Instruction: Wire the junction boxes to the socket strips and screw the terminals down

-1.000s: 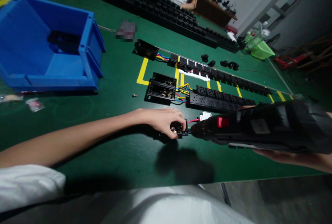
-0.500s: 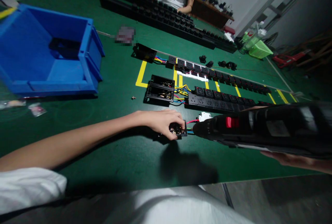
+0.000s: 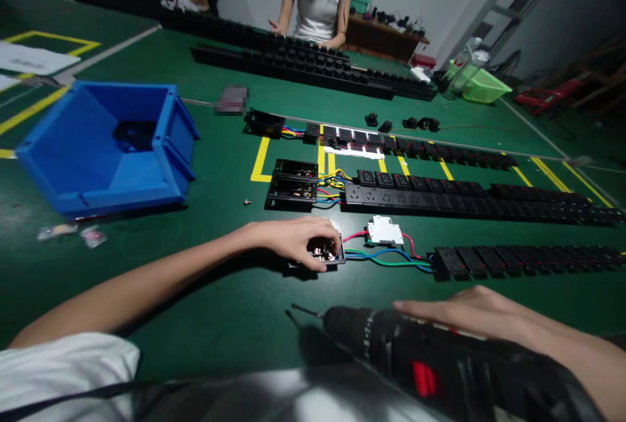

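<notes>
My left hand [image 3: 298, 239] is closed around a small black terminal box [image 3: 333, 256] on the green table, its thumb and fingers gripping the two sides. Brass contacts show inside the box. Red, blue and green wires [image 3: 386, 256] lead from it, the red one through a white circuit breaker [image 3: 385, 231], to a row of black sockets [image 3: 503, 260]. In my right hand [image 3: 482, 314] is a black cordless drill [image 3: 391, 344] with a red switch. Its thin bit points left, below the box and apart from it; the grip itself is hidden behind the drill body.
Behind the box lie wired socket strips [image 3: 405, 199] with open end boxes [image 3: 293, 192]. A loose screw [image 3: 247, 202] sits left of them. The blue bin [image 3: 169, 148] stands at left. Across the table, a person [image 3: 317, 1] is behind long black rails [image 3: 293, 70].
The drill has swung down and left, away from the wires beside the terminal box, uncovering the socket row. My left hand keeps its hold on the box. The view has tilted up slightly.
</notes>
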Demonstrator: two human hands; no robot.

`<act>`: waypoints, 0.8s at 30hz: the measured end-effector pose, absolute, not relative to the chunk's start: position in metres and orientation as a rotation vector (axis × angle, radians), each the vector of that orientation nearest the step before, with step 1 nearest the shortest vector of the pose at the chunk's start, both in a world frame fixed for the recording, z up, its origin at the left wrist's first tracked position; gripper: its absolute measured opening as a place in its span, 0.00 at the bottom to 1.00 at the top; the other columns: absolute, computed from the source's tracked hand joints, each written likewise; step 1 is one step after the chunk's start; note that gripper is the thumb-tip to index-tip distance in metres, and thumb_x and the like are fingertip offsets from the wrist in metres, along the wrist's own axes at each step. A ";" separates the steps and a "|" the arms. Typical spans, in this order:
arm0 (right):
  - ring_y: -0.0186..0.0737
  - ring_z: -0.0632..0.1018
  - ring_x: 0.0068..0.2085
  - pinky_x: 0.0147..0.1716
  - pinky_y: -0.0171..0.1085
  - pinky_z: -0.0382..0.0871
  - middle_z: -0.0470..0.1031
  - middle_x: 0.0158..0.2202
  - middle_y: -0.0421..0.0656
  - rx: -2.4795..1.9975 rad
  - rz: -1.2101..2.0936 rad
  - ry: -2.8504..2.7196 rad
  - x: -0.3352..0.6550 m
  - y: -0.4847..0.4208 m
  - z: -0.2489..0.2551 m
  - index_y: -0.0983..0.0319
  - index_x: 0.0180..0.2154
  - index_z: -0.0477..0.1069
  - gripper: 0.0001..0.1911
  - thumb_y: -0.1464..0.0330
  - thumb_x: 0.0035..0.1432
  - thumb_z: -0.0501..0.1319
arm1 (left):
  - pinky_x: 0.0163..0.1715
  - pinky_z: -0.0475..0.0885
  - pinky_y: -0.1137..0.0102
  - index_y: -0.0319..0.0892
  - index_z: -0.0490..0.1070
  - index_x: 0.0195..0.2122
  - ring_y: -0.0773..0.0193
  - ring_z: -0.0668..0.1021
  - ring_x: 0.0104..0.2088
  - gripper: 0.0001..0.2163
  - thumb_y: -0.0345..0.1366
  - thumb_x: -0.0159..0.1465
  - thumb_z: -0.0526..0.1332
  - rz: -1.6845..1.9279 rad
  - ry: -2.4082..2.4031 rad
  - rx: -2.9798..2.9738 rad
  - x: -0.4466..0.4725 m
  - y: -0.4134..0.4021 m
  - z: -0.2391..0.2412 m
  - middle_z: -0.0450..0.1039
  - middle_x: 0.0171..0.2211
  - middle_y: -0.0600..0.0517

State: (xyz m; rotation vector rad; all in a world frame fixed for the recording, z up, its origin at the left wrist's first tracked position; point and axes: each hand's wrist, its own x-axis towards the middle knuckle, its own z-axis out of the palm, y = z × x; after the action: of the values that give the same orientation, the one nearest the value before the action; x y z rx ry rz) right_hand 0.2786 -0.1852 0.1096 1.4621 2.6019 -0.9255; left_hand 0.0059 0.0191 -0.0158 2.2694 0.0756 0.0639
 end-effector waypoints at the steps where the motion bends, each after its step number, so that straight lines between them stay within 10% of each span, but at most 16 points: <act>1: 0.38 0.76 0.47 0.42 0.33 0.74 0.71 0.52 0.43 1.402 -1.020 2.605 0.276 -0.186 0.104 0.43 0.66 0.47 0.32 0.59 0.64 0.55 | 0.52 0.63 0.67 0.45 0.70 0.49 0.57 0.71 0.51 0.17 0.42 0.60 0.66 0.060 0.087 2.250 0.006 0.019 -0.014 0.69 0.50 0.49; 11: 0.41 0.77 0.46 0.39 0.35 0.67 0.74 0.48 0.45 1.257 -1.251 2.856 0.259 -0.184 0.043 0.55 0.65 0.53 0.34 0.63 0.60 0.60 | 0.53 0.67 0.62 0.42 0.69 0.48 0.59 0.73 0.50 0.12 0.41 0.67 0.57 0.249 0.452 2.250 -0.013 0.015 0.009 0.70 0.49 0.47; 24: 0.41 0.74 0.40 0.34 0.38 0.64 0.70 0.49 0.50 1.024 -0.434 3.043 0.221 -0.173 -0.005 0.59 0.67 0.46 0.34 0.64 0.63 0.55 | 0.47 0.69 0.65 0.41 0.66 0.34 0.62 0.74 0.44 0.08 0.39 0.66 0.58 0.622 0.863 2.220 -0.038 -0.022 -0.020 0.70 0.42 0.48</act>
State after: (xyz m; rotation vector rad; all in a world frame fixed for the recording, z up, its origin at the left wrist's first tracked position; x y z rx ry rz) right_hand 0.2214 -0.1734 -0.0047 1.0244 3.0427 -0.4335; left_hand -0.0379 -0.0220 -0.0200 2.2200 0.8634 0.6218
